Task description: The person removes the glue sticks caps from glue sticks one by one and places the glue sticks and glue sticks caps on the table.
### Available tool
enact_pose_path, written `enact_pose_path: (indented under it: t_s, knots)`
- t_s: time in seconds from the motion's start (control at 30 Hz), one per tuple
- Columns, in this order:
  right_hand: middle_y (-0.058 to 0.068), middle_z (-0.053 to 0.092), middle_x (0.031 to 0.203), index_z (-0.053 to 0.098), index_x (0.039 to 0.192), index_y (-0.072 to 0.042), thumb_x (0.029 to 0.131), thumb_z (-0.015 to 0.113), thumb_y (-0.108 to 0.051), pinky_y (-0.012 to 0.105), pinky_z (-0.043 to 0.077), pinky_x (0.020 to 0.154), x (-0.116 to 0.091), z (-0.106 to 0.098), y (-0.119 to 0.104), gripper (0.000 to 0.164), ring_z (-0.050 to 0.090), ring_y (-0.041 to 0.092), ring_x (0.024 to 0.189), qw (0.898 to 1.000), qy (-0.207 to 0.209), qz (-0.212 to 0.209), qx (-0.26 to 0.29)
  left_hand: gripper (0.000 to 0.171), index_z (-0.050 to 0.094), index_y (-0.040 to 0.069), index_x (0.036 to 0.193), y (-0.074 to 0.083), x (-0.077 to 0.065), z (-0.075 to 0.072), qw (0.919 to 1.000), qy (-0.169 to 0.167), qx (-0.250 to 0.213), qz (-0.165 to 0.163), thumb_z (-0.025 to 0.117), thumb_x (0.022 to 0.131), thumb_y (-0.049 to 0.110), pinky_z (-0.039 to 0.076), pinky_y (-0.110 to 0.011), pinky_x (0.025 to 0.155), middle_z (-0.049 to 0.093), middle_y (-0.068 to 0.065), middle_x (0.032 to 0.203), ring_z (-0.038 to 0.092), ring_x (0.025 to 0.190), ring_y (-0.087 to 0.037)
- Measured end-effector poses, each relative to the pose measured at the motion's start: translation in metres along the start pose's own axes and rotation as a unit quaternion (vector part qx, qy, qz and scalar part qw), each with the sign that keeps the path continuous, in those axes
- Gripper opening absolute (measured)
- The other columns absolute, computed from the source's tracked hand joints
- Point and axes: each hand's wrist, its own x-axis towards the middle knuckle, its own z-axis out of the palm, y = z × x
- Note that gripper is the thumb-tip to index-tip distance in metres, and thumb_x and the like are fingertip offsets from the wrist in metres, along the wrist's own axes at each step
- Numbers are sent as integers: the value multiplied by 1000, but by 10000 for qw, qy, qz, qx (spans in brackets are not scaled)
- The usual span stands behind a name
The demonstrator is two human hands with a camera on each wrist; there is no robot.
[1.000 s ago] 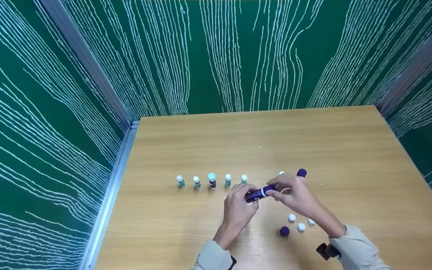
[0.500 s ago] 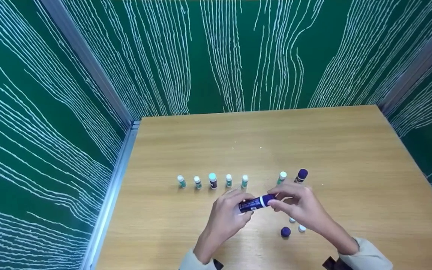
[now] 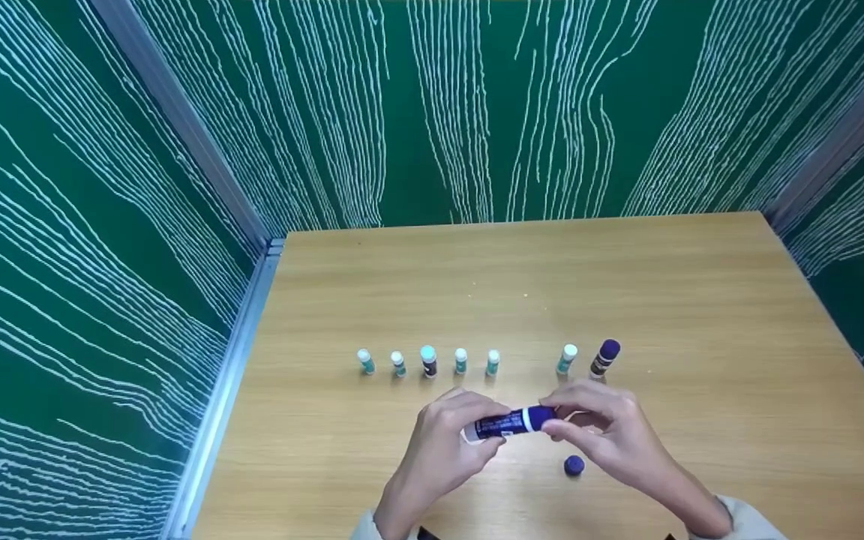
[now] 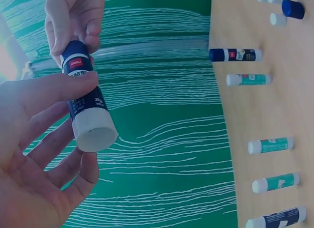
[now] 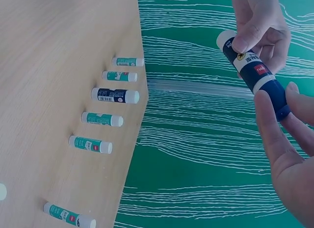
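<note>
A navy glue stick (image 3: 503,424) is held sideways over the table between both hands. My left hand (image 3: 447,442) grips its body near the white base (image 4: 96,131), thumb on one side. On the other end, my right hand (image 3: 619,431) pinches the navy cap (image 5: 273,97) between thumb and fingers. The cap sits against the white collar. Below the right hand lies a loose navy cap (image 3: 574,466). Several loose white caps (image 4: 277,18) appear beside it in the left wrist view; the right hand hides them in the head view.
Behind the left hand stands a row of several capped glue sticks, teal ones (image 3: 366,361) and a navy one with a pale cap (image 3: 429,361). Farther right stand a teal stick (image 3: 567,360) and a navy stick (image 3: 604,358). Green walls with white lines (image 3: 432,112) enclose the wooden table (image 3: 372,292).
Both hands have drawn nearer the body with the glue stick, still gripping its two ends. The two sticks at the right have come into full view, while the white caps are now covered.
</note>
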Motion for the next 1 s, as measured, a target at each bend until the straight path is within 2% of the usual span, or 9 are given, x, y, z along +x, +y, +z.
enact_pose_path:
  t_s: [0.13,0.3,0.4,0.63,0.77,0.9,1.0]
  knots:
    - [19,63,87,67,97,8,68,68,25,26,56,52,5,4,-14,33,65,19,65,9990,90,-440,74,26,74,19,97,2,-2,-2,10000,-49,-2,-63,80,74,11,49,-17,75,69,12,93,59,86,-2]
    - [18,63,86,67,96,8,65,69,26,24,55,53,10,6,-25,35,64,19,65,9972,66,-745,4,26,75,18,96,2,-3,-3,9998,123,-55,167,81,72,9,49,-15,73,70,11,91,59,83,-1]
    - [17,64,86,67,95,7,64,70,26,23,55,55,11,6,-27,36,64,19,66,9963,54,-850,-123,27,75,17,95,2,-4,-3,9993,229,-62,283,81,71,7,49,-14,71,70,11,90,59,82,-1]
    - [16,63,87,67,94,8,64,70,26,23,56,58,11,9,-28,35,65,20,69,9941,7,-976,-471,26,76,17,96,-1,-5,-3,9994,237,-10,268,81,72,9,49,-13,71,71,10,90,60,81,-1]
    - [14,63,88,67,93,5,64,71,24,21,55,58,11,9,-31,35,64,18,71,9919,-9,-1067,-691,26,76,17,95,-1,-5,-2,9989,292,84,370,82,71,9,48,-12,70,71,10,90,60,80,-1]
    - [13,64,88,67,94,5,65,71,22,20,55,57,11,9,-31,34,65,17,71,9925,8,-996,-714,26,76,17,95,1,-5,-2,9987,340,174,328,82,71,9,48,-12,70,71,10,90,60,81,-1]
    - [15,64,90,66,97,6,69,70,21,23,56,56,8,9,-24,32,66,17,69,9973,-37,-537,-498,26,76,16,95,4,-6,-2,9983,420,296,292,82,71,8,49,-12,72,71,10,90,60,81,-2]
